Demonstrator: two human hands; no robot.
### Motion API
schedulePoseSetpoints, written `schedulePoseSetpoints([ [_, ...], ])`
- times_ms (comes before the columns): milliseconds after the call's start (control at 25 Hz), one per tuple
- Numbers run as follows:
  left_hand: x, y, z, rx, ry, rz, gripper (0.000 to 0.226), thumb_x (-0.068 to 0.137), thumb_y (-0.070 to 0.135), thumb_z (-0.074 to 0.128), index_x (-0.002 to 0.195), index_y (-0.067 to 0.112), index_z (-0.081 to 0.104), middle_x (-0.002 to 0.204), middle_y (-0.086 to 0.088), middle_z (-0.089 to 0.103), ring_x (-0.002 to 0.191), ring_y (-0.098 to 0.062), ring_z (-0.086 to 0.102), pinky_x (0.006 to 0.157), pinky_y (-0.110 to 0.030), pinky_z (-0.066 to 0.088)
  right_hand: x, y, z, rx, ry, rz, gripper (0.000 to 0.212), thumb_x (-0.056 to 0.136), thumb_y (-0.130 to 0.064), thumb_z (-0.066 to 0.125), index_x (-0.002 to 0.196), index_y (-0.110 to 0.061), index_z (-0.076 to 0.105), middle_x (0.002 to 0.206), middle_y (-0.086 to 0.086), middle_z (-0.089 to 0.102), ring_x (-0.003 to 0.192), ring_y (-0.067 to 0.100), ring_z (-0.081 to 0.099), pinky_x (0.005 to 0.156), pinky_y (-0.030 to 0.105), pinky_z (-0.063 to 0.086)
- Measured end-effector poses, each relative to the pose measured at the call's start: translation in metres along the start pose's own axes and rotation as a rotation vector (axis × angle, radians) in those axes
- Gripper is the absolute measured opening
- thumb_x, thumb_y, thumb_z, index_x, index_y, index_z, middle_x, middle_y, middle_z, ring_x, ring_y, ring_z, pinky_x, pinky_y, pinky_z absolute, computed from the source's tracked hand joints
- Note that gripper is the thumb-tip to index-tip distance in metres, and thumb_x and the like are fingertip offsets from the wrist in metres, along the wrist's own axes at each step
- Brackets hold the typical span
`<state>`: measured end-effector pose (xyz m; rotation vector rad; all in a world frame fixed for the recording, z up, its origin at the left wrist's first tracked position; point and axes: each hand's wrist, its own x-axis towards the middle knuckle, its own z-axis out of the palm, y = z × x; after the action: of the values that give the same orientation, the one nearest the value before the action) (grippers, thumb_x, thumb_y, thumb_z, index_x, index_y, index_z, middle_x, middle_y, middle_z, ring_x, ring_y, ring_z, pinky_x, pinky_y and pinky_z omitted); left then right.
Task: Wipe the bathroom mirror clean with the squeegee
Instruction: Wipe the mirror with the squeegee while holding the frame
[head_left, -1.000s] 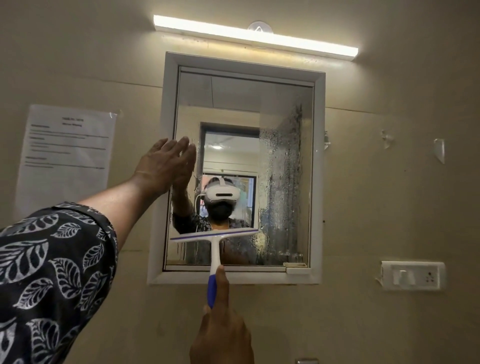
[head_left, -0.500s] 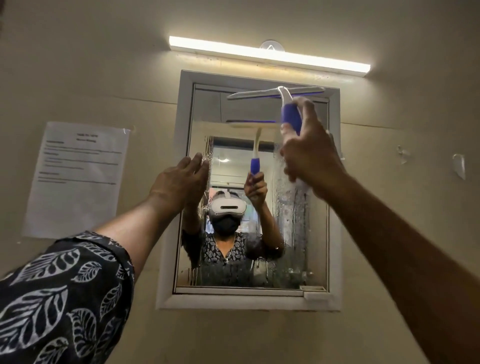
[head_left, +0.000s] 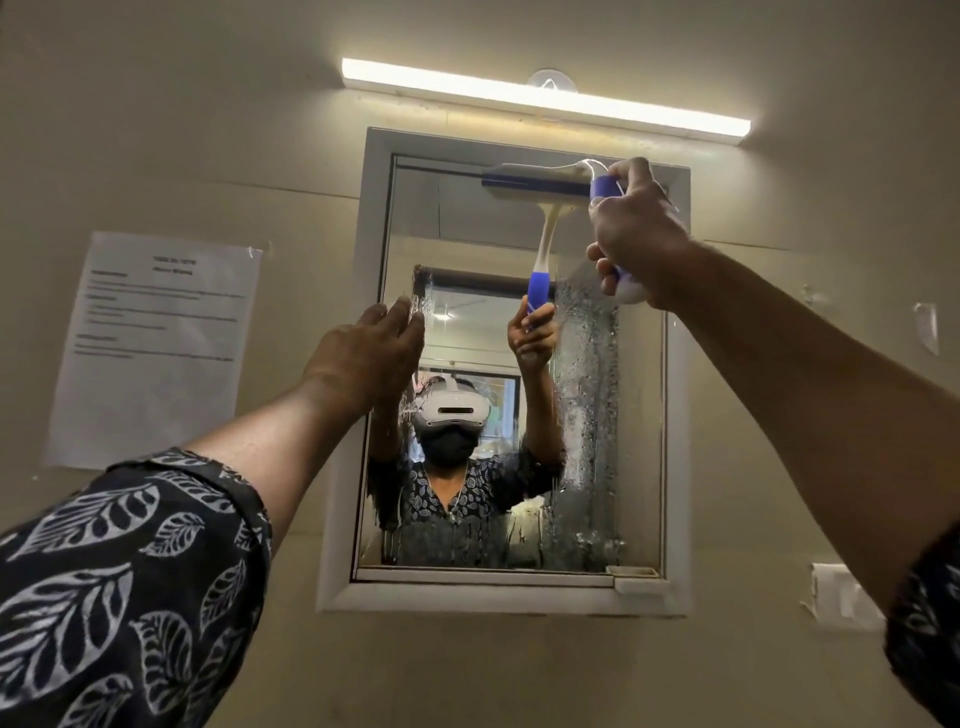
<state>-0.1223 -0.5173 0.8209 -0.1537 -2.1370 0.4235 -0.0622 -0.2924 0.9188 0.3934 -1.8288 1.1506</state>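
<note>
Squeegee (head_left: 540, 183): blade flat against top edge of mirror (head_left: 467, 249), upper centre-right of frame. Right hand (head_left: 636, 239) fingers clamped round its blue handle. Left hand (head_left: 366, 353) flat, fingers together, on mirror's left frame edge. Water droplets (head_left: 587, 415) streak right glass.

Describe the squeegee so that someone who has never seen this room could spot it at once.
Find the white-framed wall mirror under the glowing strip light. At the top of its glass, right of centre, the right hand grips the squeegee. It is the only tool here: a wide pale blade bar with a blue-and-white handle.
</note>
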Motion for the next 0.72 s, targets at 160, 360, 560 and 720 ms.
schedulePoseSetpoints([
  [160, -0.001, -0.006, 0.001, -0.023, -0.031, 0.007, 0.1, 0.076, 0.002, 0.07, 0.151, 0.018, 0.006, 0.159, -0.004, 0.002, 0.143, -0.026, 0.017, 0.09, -0.037, 0.051, -0.009, -0.002, -0.001, -0.122, -0.005, 0.041, 0.029, 0.095, -0.023, 0.039, 0.124, -0.026, 0.033, 0.084, 0.008, 0.043, 0.071, 0.02, 0.049, 0.059, 0.032, 0.045],
  [360, 0.0, -0.007, -0.001, 0.035, -0.023, 0.023, 0.097, 0.075, 0.012, 0.073, 0.151, 0.019, 0.013, 0.158, -0.007, 0.01, 0.142, -0.029, 0.023, 0.115, -0.044, 0.023, -0.057, 0.018, -0.012, -0.239, -0.055, 0.115, 0.035, 0.098, -0.034, 0.031, 0.132, -0.03, 0.023, 0.085, 0.01, 0.046, 0.066, 0.021, 0.05, 0.057, 0.034, 0.049],
  [560, 0.003, 0.001, -0.005, 0.081, -0.005, 0.004, 0.076, 0.083, 0.02, 0.062, 0.147, 0.016, 0.021, 0.151, -0.011, 0.023, 0.135, -0.031, 0.032, 0.117, -0.046, 0.016, -0.125, 0.055, -0.017, -0.262, -0.12, 0.151, 0.046, 0.098, -0.022, 0.033, 0.137, -0.038, 0.016, 0.08, 0.002, 0.038, 0.076, 0.027, 0.054, 0.068, 0.042, 0.054],
  [720, 0.002, -0.001, -0.005, 0.089, -0.001, 0.022, 0.072, 0.083, 0.021, 0.061, 0.145, 0.016, 0.024, 0.148, -0.011, 0.027, 0.132, -0.031, 0.034, 0.117, -0.045, 0.017, -0.157, 0.072, -0.014, -0.251, -0.146, 0.199, 0.035, 0.098, -0.025, 0.034, 0.125, -0.044, 0.022, 0.083, 0.002, 0.044, 0.077, 0.029, 0.059, 0.077, 0.053, 0.056],
])
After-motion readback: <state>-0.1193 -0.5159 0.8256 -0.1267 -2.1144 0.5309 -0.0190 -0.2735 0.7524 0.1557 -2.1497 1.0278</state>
